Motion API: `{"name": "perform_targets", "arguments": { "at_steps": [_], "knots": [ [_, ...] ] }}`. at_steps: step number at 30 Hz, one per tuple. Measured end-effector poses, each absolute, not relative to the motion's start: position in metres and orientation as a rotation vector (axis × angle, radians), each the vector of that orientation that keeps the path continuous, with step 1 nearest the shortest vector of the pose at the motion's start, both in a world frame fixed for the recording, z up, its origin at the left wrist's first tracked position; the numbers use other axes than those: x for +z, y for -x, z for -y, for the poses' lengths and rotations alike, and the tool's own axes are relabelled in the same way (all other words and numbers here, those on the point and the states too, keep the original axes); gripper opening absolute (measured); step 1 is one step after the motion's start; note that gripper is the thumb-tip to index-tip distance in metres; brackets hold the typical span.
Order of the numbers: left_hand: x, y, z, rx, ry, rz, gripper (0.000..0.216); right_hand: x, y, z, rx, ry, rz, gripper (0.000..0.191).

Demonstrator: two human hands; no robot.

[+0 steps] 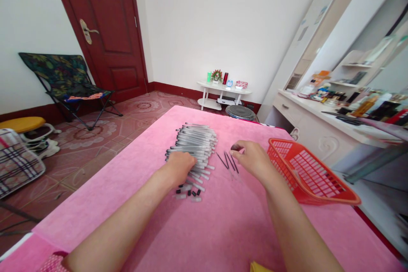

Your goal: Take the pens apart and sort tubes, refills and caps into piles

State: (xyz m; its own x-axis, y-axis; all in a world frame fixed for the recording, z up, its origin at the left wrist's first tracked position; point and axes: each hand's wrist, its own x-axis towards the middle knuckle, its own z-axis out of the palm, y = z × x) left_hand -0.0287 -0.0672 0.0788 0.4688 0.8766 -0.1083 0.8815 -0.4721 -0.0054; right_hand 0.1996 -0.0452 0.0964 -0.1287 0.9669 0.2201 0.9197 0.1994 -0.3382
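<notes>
And here are the pens [195, 138], a thick heap of them, pale-barrelled, lying flat and stacked nearly parallel, dark ends pointing left, whitish ends to the right, that right edge ragged! Just below the heap, the small pieces: stubby black plugs [194, 193] and frosted caps [196, 199], scattered loose at all angles. And over to the right, apart from the heap, thin refills [222, 160], dark along their upper lengths, lying flat on a slant, side by side!

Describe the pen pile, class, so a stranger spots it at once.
Find the pink table. On its far half, by the left hand, lies the pen pile. Many slim, pale barrels massed together distinguish it from the few dark sticks to its right.
</notes>
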Motion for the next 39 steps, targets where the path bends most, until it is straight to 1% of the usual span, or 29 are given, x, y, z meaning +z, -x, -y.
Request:
{"name": "perform_targets", "arguments": {
  "at_steps": [3,5,11,14,16,18,20,22,23,25,26,28,32,34,36,37,39],
  "knots": [
    [0.08,0.033,0.066,-0.202,-2.618,-1.526,0.021,0.092,-0.191,0.047,0.218,1.727,2.142,0.016],
    [0.079,0.039,0.063,-0.174,-2.594,-1.47,0.022,0.087,-0.181,0.05,0.275,1.669,2.195,0.017],
    [0.08,0.06,0.054,0.074,-2.596,-1.396,0.028,0.067,-0.145,0.065,0.443,1.401,2.438,0.018],
    [0.085,0.062,0.053,0.16,-2.577,-1.386,0.025,0.063,-0.135,0.069,0.447,1.421,2.443,0.012],
    [0.089,0.059,0.054,0.274,-2.588,-1.417,0.024,0.061,-0.133,0.069,0.5,1.456,2.351,0.018],
    [0.093,0.054,0.054,0.424,-2.649,-1.41,0.023,0.058,-0.132,0.066,0.715,1.401,2.192,0.026],
    [0.096,0.048,0.055,0.544,-2.742,-1.333,0.022,0.056,-0.133,0.063,1.071,1.29,1.971,0.032],
    [0.098,0.045,0.056,0.589,-2.818,-1.233,0.021,0.055,-0.134,0.062,1.394,1.178,1.756,0.036],
    [0.099,0.044,0.056,0.596,-2.834,-1.195,0.022,0.056,-0.135,0.061,1.496,1.133,1.69,0.038],
    [0.101,0.045,0.057,0.599,-2.836,-1.134,0.021,0.059,-0.136,0.062,1.552,1.071,1.692,0.04],
    [0.101,0.045,0.057,0.597,-2.827,-1.109,0.021,0.061,-0.136,0.063,1.514,1.055,1.752,0.039],
    [0.102,0.047,0.059,0.59,-2.798,-1.082,0.02,0.065,-0.134,0.065,1.319,1.064,1.928,0.035],
    [0.1,0.055,0.058,0.537,-2.705,-1.145,0.021,0.076,-0.133,0.072,0.651,1.286,2.243,0.03],
    [0.098,0.064,0.054,0.548,-2.632,-1.281,0.024,0.082,-0.137,0.074,0.346,1.441,2.296,0.022],
    [0.095,0.074,0.047,0.668,-2.495,-1.435,0.03,0.088,-0.144,0.073,0.147,1.537,2.291,0.015],
    [0.093,0.079,0.043,0.796,-2.387,-1.48,0.031,0.09,-0.148,0.072,0.096,1.557,2.279,0.015],
    [0.09,0.086,0.036,1.132,-2.077,-1.409,0.032,0.09,-0.15,0.07,0.101,1.554,2.259,0.014]
  ]
}}
